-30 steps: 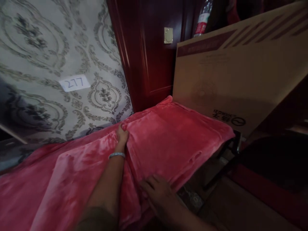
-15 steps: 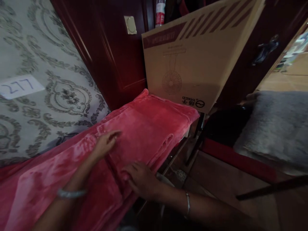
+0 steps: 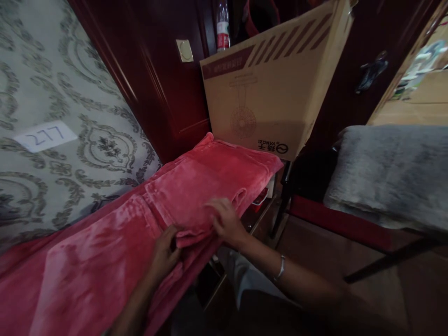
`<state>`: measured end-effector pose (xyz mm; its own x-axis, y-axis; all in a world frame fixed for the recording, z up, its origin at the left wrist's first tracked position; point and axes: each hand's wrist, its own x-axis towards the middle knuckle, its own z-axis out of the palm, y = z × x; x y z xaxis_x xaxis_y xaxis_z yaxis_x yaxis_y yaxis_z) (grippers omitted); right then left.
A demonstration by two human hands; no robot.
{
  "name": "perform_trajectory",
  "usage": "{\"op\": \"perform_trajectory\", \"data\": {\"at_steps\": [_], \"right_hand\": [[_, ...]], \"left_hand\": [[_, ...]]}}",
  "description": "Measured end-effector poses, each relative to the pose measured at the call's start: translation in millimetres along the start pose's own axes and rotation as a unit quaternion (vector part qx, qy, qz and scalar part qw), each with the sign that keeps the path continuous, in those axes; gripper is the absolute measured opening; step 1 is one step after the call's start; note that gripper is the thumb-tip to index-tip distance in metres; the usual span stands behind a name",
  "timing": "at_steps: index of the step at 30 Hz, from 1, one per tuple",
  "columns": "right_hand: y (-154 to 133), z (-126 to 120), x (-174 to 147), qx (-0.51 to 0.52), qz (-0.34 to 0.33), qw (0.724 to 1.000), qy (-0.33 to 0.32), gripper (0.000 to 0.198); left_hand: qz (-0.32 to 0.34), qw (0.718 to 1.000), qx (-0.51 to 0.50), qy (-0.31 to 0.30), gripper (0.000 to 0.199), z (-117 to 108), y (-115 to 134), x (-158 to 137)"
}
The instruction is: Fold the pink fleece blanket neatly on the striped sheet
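A pink plush blanket is spread along a long surface, and a folded part lies flat on its far half. At the near corner of this folded part, my left hand pinches the layered edge between thumb and fingers. Farther right, my right hand rests over the near side of the fold, its fingers stretched out and a little blurred, touching the cloth. A small rolled loop of the blanket edge shows just beyond the right hand.
Behind the blanket stands a cardboard box with a fan drawing, against dark red wood panels. A bottle is behind it. On the right, a grey furry cushion lies on a chair with a red edge. Patterned wallpaper covers the left.
My left hand has come down to the near edge and taken hold of the fold's corner. My right hand has moved away from me and right along the edge. The view has shifted slightly.
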<state>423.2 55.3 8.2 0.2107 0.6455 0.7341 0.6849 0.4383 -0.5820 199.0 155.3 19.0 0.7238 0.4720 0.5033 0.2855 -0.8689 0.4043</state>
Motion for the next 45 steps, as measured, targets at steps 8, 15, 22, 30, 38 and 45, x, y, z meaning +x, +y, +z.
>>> {"op": "perform_trajectory", "data": {"at_steps": [8, 15, 22, 30, 38, 45], "right_hand": [[109.3, -62.5, -5.8, -0.116, 0.138, 0.975, 0.128, 0.053], [129.6, -53.3, 6.2, -0.118, 0.198, 0.97, 0.076, 0.05], [139.5, -51.7, 0.8, -0.089, 0.223, 0.964, 0.116, 0.04], [150.3, -53.2, -6.3, -0.052, 0.213, 0.969, 0.115, 0.048], [156.0, -55.6, -10.0, -0.065, 0.198, 0.974, 0.089, 0.048], [159.3, -55.3, -11.9, -0.075, 0.177, 0.978, 0.075, 0.048]], "left_hand": [[0.007, 0.999, -0.021, 0.043, 0.022, 0.7, 2.3, -1.2], [0.005, 0.999, 0.003, 0.034, 0.022, 6.2, -4.0, -8.4], [0.086, 0.991, 0.098, 0.027, 0.024, 11.0, -10.6, -20.2], [0.113, 0.984, 0.136, -0.024, 0.031, 1.7, 13.4, -15.5], [0.109, 0.978, 0.159, -0.075, 0.024, -1.9, 29.5, -14.1], [0.118, 0.955, 0.227, -0.154, 0.021, -11.4, 45.9, -13.2]]}}
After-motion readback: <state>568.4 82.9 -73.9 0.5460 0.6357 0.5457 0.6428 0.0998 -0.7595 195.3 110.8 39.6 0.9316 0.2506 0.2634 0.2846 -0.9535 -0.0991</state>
